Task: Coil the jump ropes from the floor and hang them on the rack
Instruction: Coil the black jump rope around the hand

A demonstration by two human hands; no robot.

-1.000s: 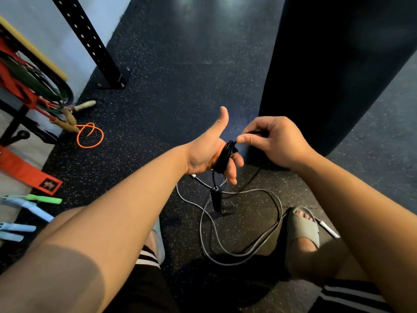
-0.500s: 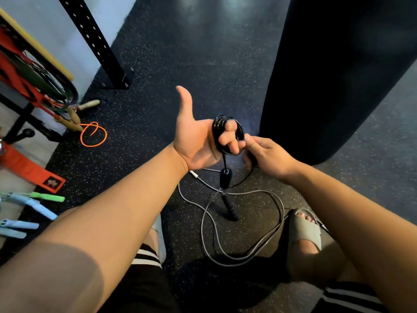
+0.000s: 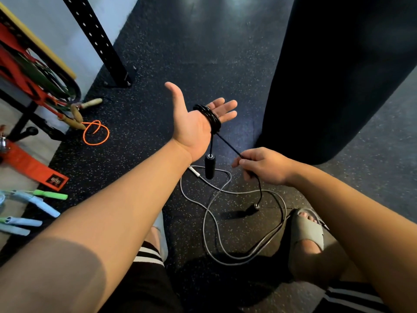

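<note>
Two hands, head view: both bare, forearms stretched out over the dark speckled floor [image 3: 180, 53]
Left hand [image 3: 194, 125]: palm up, fingers straight and spread, thumb stuck out wide; it grips nothing
Black jump rope [image 3: 208, 116]: several tight turns wound round the left hand's four fingers near their base
Hanging handle [image 3: 209, 166]: black, dangles upright on a short strand from the coil, just below the left wrist, clear of the floor
Right hand [image 3: 264, 166]: lower and to the right, apart from the left; thumb and forefinger pinch the rope, other fingers curled round it; the strand runs taut from the coil to this pinch
Second handle [image 3: 253, 207]: black with a metal cap, at the end of the slack below the right hand, low by the floor; cannot tell if it touches
Grey jump rope [image 3: 216, 233]: loose loops on the floor between the feet, white handle [image 3: 194, 171] just beside the hanging handle
Sandal [image 3: 306, 236]: grey, at the right edge of the grey loops
Orange rope [image 3: 96, 133]: small loop on the floor by the rack [image 3: 22, 71], far left, well apart from the hands
Punching bag [image 3: 338, 75]: large, dark, beyond the right hand
</note>
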